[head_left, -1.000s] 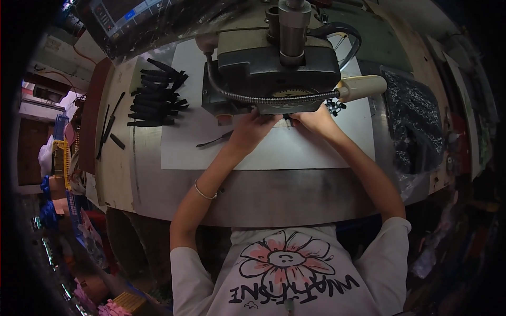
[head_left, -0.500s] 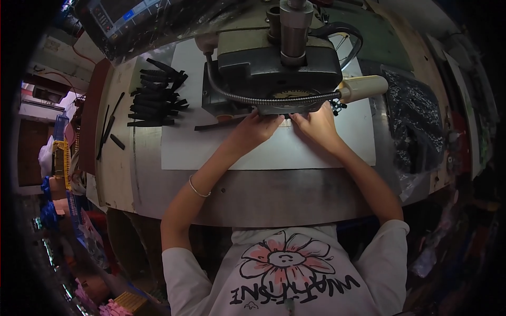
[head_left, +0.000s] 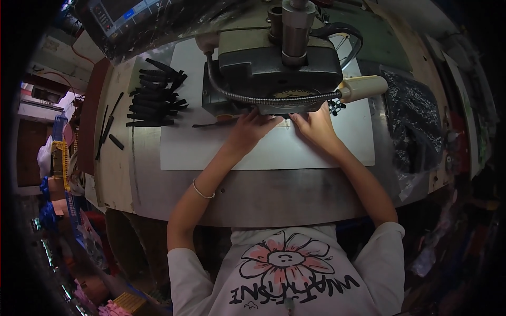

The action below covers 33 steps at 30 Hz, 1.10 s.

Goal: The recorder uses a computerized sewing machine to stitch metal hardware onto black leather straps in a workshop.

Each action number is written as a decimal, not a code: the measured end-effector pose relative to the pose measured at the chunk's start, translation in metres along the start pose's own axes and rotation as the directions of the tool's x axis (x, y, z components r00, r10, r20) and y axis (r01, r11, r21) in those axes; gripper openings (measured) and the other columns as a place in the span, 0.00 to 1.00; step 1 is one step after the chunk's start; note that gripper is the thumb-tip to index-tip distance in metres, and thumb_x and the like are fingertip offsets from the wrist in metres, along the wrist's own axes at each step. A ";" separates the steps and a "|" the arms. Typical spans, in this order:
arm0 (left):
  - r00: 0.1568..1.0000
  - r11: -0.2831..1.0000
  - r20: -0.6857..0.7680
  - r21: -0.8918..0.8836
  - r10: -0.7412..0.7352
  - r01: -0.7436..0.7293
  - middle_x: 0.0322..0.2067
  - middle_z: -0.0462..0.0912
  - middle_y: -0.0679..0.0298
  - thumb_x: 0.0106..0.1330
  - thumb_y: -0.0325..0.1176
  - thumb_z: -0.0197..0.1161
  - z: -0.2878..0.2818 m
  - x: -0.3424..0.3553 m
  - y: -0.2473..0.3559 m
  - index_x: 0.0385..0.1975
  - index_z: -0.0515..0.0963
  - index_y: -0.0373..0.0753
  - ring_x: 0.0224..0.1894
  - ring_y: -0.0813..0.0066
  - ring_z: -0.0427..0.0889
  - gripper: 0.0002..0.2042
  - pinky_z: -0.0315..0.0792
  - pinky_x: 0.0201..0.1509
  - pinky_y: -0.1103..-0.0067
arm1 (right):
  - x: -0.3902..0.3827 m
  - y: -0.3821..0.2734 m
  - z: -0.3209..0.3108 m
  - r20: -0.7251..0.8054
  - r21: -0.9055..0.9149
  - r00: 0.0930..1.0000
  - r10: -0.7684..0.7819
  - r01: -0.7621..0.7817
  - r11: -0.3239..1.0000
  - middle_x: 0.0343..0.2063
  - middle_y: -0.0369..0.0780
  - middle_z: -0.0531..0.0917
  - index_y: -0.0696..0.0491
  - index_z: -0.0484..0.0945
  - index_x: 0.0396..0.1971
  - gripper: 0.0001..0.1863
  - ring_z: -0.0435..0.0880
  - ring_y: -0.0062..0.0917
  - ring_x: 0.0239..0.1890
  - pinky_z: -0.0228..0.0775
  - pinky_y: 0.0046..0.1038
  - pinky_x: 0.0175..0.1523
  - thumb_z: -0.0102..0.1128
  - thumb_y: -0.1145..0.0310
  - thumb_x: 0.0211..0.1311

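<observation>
Black strip, just left of centre in the frame: its free end sticks out leftward from the left hand, nearly flat over the white sheet; rest runs behind the fingers. Left hand at the machine front edge, thumb pointing right, fingers bent; fingertips partly hidden, can't tell if clamped on the strip. Right hand right of it, the two hands apart with a small gap, fingers bent at same edge; grip can't be told. Strip is on the far side of the left hand from the right hand. Small black pieces just beside right hand. Flexible metal hose across machine front. Pile of black strips upper left. Sheet lies on grey surface.
</observation>
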<state>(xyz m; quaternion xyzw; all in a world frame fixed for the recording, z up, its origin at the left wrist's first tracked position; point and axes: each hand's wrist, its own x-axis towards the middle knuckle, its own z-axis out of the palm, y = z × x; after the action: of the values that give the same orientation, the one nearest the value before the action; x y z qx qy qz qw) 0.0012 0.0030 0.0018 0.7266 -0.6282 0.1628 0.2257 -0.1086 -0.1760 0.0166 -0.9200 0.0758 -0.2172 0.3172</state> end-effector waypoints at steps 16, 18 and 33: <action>0.974 0.981 0.176 0.102 0.144 -0.163 0.43 0.73 0.60 0.54 0.26 0.54 -0.009 0.013 0.005 0.46 0.73 0.38 0.50 0.63 0.72 0.17 0.64 0.57 0.68 | 0.008 0.000 -0.004 0.131 -0.134 0.991 0.020 -0.002 0.991 0.37 0.46 0.77 0.54 0.77 0.37 0.15 0.69 0.44 0.46 0.55 0.41 0.53 0.61 0.71 0.44; 0.975 0.980 0.155 0.096 0.158 -0.174 0.42 0.73 0.61 0.54 0.26 0.54 -0.009 0.010 0.002 0.46 0.73 0.38 0.49 0.65 0.73 0.17 0.65 0.57 0.69 | 0.002 0.001 0.003 -0.069 -0.098 0.991 -0.118 0.111 0.989 0.34 0.44 0.78 0.54 0.76 0.36 0.15 0.71 0.42 0.43 0.56 0.40 0.51 0.62 0.71 0.44; 0.968 0.996 0.243 -0.043 -0.067 0.080 0.43 0.74 0.57 0.50 0.19 0.51 -0.016 0.008 0.031 0.53 0.69 0.37 0.47 0.62 0.73 0.25 0.68 0.53 0.73 | -0.006 0.001 0.004 -0.141 -0.001 0.987 -0.079 0.079 0.997 0.29 0.37 0.74 0.55 0.73 0.21 0.06 0.69 0.32 0.39 0.54 0.32 0.44 0.60 0.70 0.45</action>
<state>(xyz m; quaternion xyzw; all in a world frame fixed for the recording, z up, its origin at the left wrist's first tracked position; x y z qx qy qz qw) -0.0272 0.0014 0.0230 0.7574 -0.6278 0.0484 0.1728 -0.1121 -0.1726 0.0112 -0.9040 0.0609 -0.2941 0.3043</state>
